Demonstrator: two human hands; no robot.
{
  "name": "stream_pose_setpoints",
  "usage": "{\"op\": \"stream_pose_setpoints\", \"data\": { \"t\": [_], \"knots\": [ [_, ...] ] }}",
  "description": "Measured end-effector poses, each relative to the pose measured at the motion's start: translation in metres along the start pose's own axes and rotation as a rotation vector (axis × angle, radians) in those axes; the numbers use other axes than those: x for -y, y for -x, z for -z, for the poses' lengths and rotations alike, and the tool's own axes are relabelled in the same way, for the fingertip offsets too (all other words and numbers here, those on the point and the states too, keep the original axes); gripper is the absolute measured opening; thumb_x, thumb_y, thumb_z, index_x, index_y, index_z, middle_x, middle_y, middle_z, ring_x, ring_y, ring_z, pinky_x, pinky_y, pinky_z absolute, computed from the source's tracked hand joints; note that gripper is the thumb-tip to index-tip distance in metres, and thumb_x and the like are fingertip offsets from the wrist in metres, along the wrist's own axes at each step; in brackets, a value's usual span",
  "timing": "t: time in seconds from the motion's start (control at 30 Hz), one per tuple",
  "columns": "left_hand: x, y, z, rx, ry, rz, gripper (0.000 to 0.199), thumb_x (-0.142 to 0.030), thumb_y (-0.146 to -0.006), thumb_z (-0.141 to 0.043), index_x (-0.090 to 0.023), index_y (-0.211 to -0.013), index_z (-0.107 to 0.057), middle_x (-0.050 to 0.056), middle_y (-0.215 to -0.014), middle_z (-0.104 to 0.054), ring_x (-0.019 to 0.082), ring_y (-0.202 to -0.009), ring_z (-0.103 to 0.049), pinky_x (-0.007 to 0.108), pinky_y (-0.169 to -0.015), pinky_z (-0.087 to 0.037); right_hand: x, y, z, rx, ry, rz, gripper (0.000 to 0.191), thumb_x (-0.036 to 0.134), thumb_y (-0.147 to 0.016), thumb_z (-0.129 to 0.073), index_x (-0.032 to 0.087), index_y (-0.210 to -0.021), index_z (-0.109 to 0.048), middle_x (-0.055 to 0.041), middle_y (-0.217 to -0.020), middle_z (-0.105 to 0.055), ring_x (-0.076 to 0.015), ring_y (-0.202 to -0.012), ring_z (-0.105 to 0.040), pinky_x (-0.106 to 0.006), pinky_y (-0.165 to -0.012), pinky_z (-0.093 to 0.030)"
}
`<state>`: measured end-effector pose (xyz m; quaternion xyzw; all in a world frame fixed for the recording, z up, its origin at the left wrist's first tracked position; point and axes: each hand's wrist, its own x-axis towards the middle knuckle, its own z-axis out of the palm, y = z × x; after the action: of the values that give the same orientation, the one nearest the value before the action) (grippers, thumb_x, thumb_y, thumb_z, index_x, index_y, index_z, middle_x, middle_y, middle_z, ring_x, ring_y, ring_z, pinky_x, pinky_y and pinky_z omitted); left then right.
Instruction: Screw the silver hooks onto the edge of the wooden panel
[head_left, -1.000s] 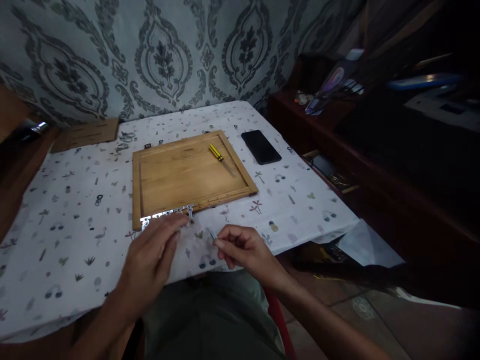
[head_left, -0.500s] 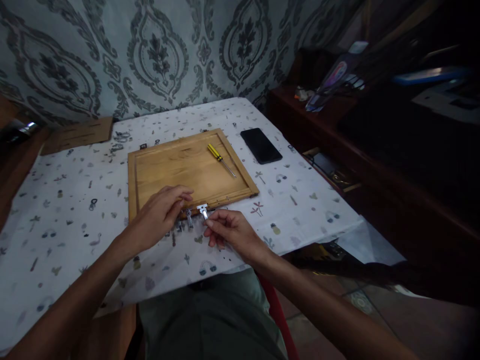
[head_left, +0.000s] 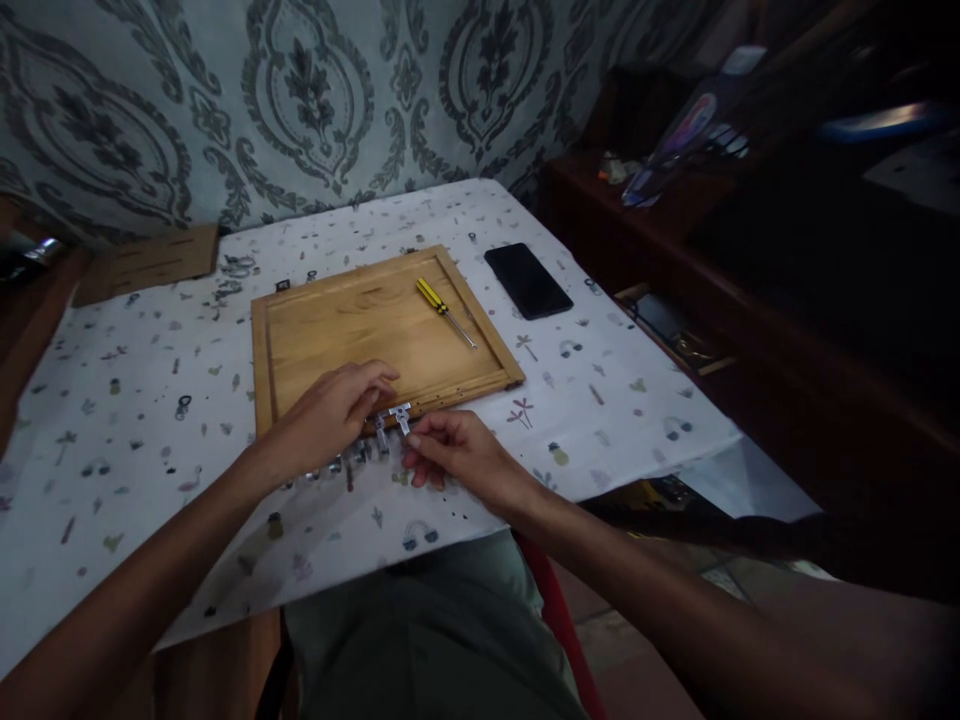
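Note:
A wooden panel [head_left: 337, 335] with a raised frame lies flat on the table. Between the thumb and fingers of my right hand [head_left: 457, 455] is a small silver T-shaped metal hinge [head_left: 403, 415], its wide end at the panel's near edge. My left hand [head_left: 330, 410] lies over the same edge, just left of that piece, with fingers stretched out and apart; whether it touches the metal is unclear. Several more metal hinges [head_left: 381, 437] sit along the edge, partly hidden below my left hand. A screwdriver [head_left: 444, 310] with a yellow and black handle rests on the panel.
A black phone [head_left: 528, 281] lies right of the panel on the patterned tablecloth [head_left: 465, 520]. Brown cardboard [head_left: 154, 262] is at the back left, near some small metal parts [head_left: 236, 268]. On the dark furniture at right stands a bottle [head_left: 686, 125] above a partly pulled-out drawer [head_left: 679, 335].
The hinge in my right hand has shifted slightly left, closer to my left fingers, and turned a little. My head view has moved slightly; the panel, screwdriver and phone stay put.

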<state>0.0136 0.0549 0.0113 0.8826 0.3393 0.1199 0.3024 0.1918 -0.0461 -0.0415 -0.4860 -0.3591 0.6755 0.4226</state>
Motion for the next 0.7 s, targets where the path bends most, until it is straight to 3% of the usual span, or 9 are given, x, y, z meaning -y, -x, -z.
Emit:
{"op": "stream_pose_setpoints", "data": {
  "t": [0.33, 0.7],
  "knots": [
    [-0.0019, -0.0051, -0.0006, 0.052, 0.022, -0.005, 0.033, -0.025, -0.099, -0.04, -0.016, -0.123, -0.061, 0.011, -0.109, -0.078, 0.022, -0.103, -0.073, 0.039, -0.09, -0.057, 0.0089, -0.0013, -0.0047, 0.004, -0.002, -0.015, 0.019, 0.025, -0.085, -0.069, 0.018, -0.07, -0.06, -0.0009, -0.066, -0.069, -0.0084, -0.051, -0.061, -0.02, -0.044, -0.04],
    [0.0009, -0.0061, -0.0006, 0.079, -0.012, -0.021, 0.034, -0.02, -0.098, -0.04, -0.016, -0.125, -0.06, 0.01, -0.106, -0.078, 0.021, -0.098, -0.074, 0.037, -0.084, -0.056, 0.0077, -0.0017, -0.0041, 0.007, -0.016, -0.024, 0.018, 0.025, -0.085, -0.068, 0.019, -0.071, -0.06, 0.0, -0.065, -0.069, -0.0076, -0.05, -0.061, -0.019, -0.042, -0.038]
  ]
}}
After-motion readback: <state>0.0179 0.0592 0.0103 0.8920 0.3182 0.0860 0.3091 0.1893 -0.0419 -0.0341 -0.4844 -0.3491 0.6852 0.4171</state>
